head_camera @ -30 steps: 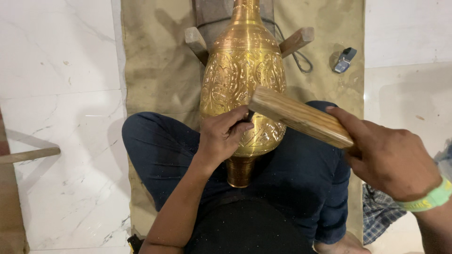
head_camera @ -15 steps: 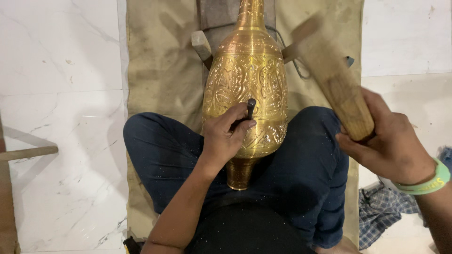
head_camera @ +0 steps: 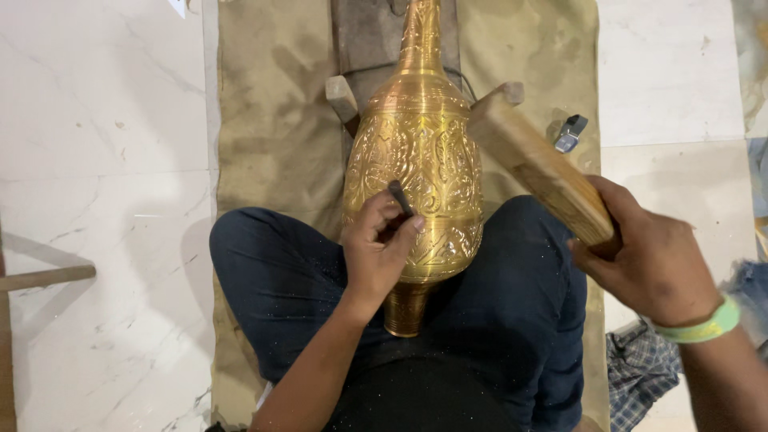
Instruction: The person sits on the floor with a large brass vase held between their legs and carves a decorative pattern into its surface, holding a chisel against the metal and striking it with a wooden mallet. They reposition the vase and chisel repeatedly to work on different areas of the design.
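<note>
engraved brass vase (head_camera: 416, 172) lay across person's lap, neck on wooden cradle (head_camera: 344, 98) | looked rigid, heavy, slick metal; best held by belly or neck | left hand (head_camera: 380, 248) fingers pinched around dark chisel (head_camera: 400, 197) on belly | right hand (head_camera: 652, 260) fist clenched on wooden mallet (head_camera: 540, 172), raised clear | tan mat (head_camera: 272, 128) beneath

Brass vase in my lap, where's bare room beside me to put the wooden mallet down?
Bare marble floor lies left of the tan mat. Marble right of the mat is bare beyond the small grey object. The mat's middle is crowded by the brass vase and wooden props.
</note>
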